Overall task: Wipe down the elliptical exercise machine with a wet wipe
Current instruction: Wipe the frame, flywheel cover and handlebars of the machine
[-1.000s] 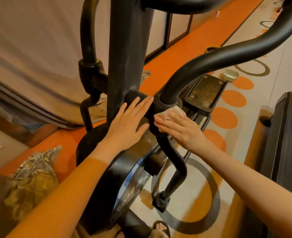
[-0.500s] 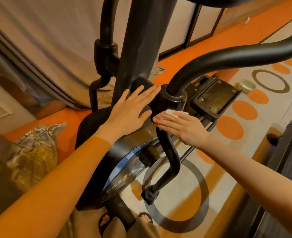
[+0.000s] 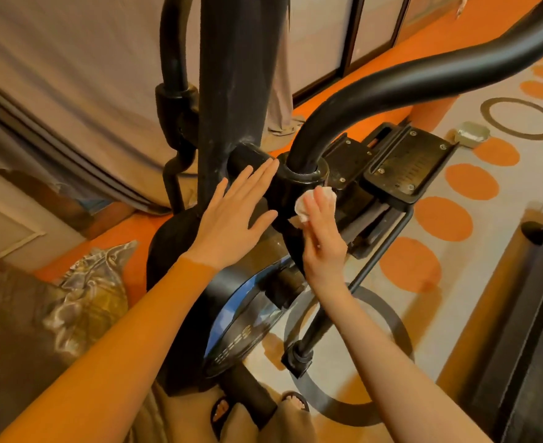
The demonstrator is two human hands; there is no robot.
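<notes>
Left hand (image 3: 232,219): fingers straight, slightly spread, flat on the black metal elliptical machine (image 3: 232,91) at its pivot housing. Right hand (image 3: 323,238): fingers straight, together, pressing crumpled white wet wipe (image 3: 305,206) against the black pivot collar (image 3: 299,183).

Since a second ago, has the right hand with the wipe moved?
Yes. The right hand turned its fingers upward, carrying the wet wipe around the pivot collar.

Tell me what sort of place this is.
Most likely a room in a home, not a gym. The elliptical machine stands on a patterned carpet of orange dots and dark rings, beside what looks like a bed with draped sheets, and sliding doors line the far wall.
</notes>
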